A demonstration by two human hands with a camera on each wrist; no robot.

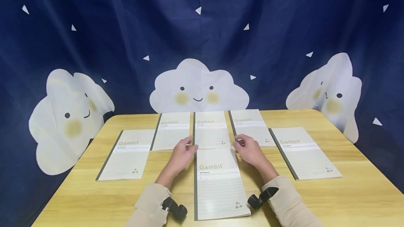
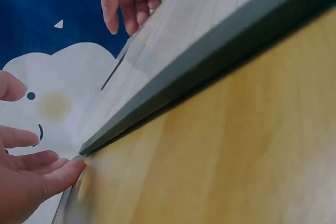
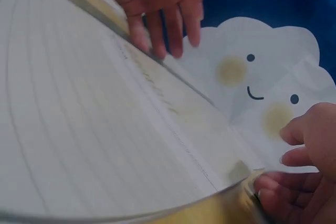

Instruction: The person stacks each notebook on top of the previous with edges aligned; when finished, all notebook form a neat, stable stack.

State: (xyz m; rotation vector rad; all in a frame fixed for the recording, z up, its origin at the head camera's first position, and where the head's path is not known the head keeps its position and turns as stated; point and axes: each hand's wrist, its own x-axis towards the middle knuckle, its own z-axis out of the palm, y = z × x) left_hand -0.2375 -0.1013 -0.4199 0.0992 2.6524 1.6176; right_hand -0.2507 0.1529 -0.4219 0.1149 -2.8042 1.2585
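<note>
Six "Gambit" notebooks on the worktop [image 1: 363,188], nearest notebook [image 1: 217,185] between both hands.
Pale lined cover, dark spine; left hand [image 1: 183,155] and right hand [image 1: 250,150] touch its top corners, fingers relaxed.

You see pale grey-white notebooks [image 1: 217,181] with dark grey spines, thin ruled lines and golden "Gambit" lettering, on a light yellow wood-grain table [image 1: 347,192]. The curtain [image 1: 126,27] is dark blue with small white triangles and white smiling clouds with yellow cheeks; your sleeves [image 1: 287,202] are beige.

Even, soft light fills the head view, with faint shadows. Both wrist views are blurred close up, edges smeared.
</note>
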